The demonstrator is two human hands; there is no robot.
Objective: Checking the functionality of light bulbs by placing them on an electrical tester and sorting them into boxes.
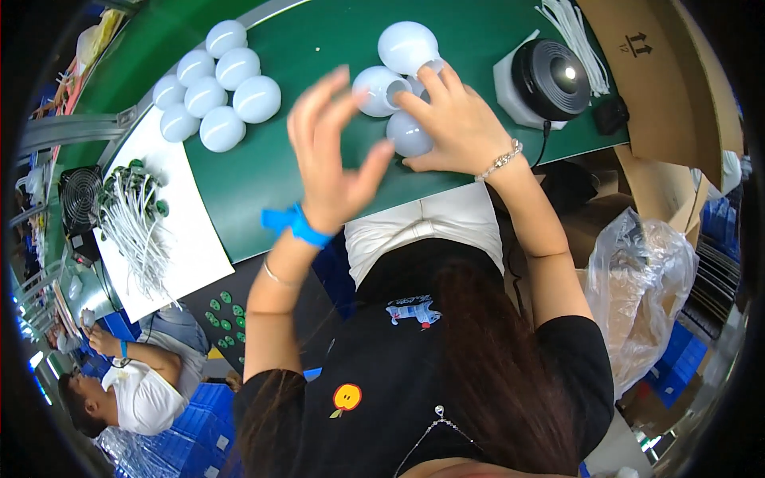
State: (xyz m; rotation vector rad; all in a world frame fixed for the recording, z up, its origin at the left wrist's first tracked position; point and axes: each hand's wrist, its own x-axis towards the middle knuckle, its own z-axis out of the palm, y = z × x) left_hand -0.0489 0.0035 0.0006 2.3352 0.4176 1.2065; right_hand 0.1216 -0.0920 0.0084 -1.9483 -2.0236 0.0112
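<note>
On the green tabletop, my right hand (460, 119) reaches over a small cluster of round white bulb covers. Its thumb and fingers curve around the nearest bulb cover (409, 134), whose far side they partly hide. Another bulb cover (374, 90) lies just left of the fingers, with its round opening facing right. Beyond the fingertips sits a larger-looking bulb cover (407, 46). My left hand (331, 147) is raised left of the cluster, its fingers spread and slightly blurred. Nothing is in it.
Several more bulb covers (205, 97) stand grouped at the far left. White wires with green parts (135, 215) lie on a white sheet (199, 247). A round black device (551, 78) stands at the right, beside a cardboard box (661, 88). Another person (143, 382) sits at the lower left.
</note>
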